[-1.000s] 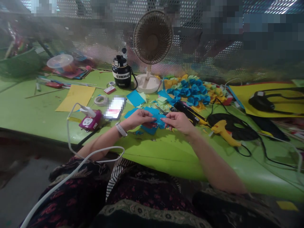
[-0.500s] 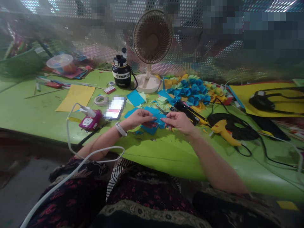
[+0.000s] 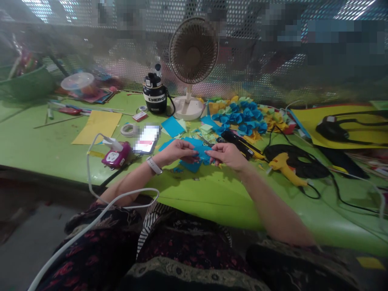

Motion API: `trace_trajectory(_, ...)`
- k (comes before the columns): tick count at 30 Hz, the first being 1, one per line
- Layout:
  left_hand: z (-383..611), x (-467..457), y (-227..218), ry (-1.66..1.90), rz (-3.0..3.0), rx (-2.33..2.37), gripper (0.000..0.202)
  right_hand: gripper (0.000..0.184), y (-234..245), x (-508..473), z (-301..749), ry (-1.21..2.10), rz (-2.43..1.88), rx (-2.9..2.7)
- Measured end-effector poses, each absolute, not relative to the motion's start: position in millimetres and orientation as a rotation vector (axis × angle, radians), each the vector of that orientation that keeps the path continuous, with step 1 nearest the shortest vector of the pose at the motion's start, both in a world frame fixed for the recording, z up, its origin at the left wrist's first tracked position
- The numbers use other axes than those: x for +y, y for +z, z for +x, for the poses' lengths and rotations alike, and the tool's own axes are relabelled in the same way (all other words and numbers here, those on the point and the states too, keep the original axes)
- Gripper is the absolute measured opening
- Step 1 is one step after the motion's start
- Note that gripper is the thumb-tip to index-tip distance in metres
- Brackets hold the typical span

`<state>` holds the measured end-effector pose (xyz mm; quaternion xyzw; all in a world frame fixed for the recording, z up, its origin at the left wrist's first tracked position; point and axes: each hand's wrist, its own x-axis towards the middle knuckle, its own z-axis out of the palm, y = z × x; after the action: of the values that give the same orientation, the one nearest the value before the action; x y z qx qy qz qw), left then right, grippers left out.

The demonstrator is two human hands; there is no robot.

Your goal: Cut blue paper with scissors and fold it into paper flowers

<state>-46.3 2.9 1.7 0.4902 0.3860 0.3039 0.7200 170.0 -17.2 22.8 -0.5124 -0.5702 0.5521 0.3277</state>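
Note:
Between my two hands is a small piece of blue paper (image 3: 202,152), pinched from both sides. My left hand (image 3: 181,150), with a pale watch band at the wrist, is closed on its left edge. On its right edge, thumb and fingers of my right hand (image 3: 226,155) are pressed together. Blue paper sheets (image 3: 191,165) lie on the green table just under the hands, so the held piece's outline is hard to separate from them. Behind the hands are paper scraps (image 3: 198,132) and a heap of blue paper flowers (image 3: 247,117).
A yellow glue gun (image 3: 285,167) and its cord lie right of my right arm. Left are a phone (image 3: 147,139), a tape roll (image 3: 129,129) and a purple power adapter (image 3: 117,155); its white cable crosses my left forearm. A fan (image 3: 194,52) and black bottle (image 3: 154,95) stand behind.
My hands stay almost in place, both still pinching the blue paper. The whole view has shifted slightly downward in the picture.

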Motion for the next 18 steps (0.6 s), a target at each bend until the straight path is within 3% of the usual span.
trace_trajectory(10, -47.8, 5.3, 0.2, 0.704, 1.108, 0.878, 0.018, 0.043, 21.2, -7.5, 190.1, 1.281, -1.365, -1.566)
trace_trajectory(13, -48.2, 6.0, -0.2, 0.655, 1.111, 0.890, 0.016, 0.037, 23.4, 3.3, 214.3, 0.951, -1.431, -1.563)
trace_trajectory(16, -47.6, 5.9, -1.6, 0.601, 1.112, 0.891, 0.017, 0.027, 21.0, 16.4, 238.1, 0.383, -1.593, -1.705)
trace_trajectory(18, -46.9, 5.4, -2.4, 0.583, 1.107, 0.892, 0.019, 0.034, 14.7, 24.2, 248.6, 0.149, -1.739, -1.834)
